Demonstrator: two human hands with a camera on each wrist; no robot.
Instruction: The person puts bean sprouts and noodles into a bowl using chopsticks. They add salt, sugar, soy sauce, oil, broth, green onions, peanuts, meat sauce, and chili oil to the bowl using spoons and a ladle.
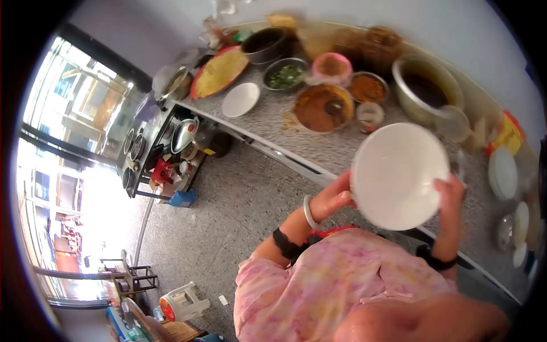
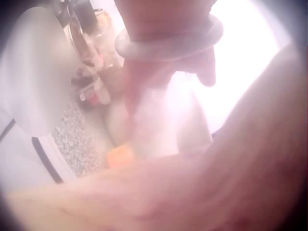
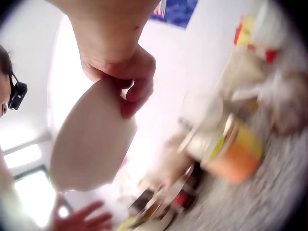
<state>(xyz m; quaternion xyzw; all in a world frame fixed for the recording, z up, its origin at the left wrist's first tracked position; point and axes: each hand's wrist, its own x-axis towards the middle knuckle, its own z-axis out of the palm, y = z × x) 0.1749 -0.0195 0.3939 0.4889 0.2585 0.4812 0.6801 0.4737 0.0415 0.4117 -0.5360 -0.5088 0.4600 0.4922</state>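
Observation:
A white bowl (image 1: 399, 176) is up in front of the person's chest, its hollow facing the head camera. My right hand (image 1: 450, 195) grips the bowl by its right rim, thumb on the inner face. From the right wrist view, curled fingers of that right hand (image 3: 130, 79) hold the rim, with the bowl (image 3: 91, 139) hanging below. At the bowl's left edge is my left hand (image 1: 336, 196), partly hidden behind it in the head view. In the right wrist view the left hand (image 3: 84, 219) has its fingers spread below the bowl. The left wrist view is washed out.
On the counter stand a pan of reddish-brown sauce (image 1: 319, 108), a bowl of chopped greens (image 1: 285, 75), a white plate (image 1: 241, 100) and a large metal pot (image 1: 405, 71). Stacked white dishes (image 1: 502, 174) lie at right. A stool (image 1: 185, 302) stands on the floor.

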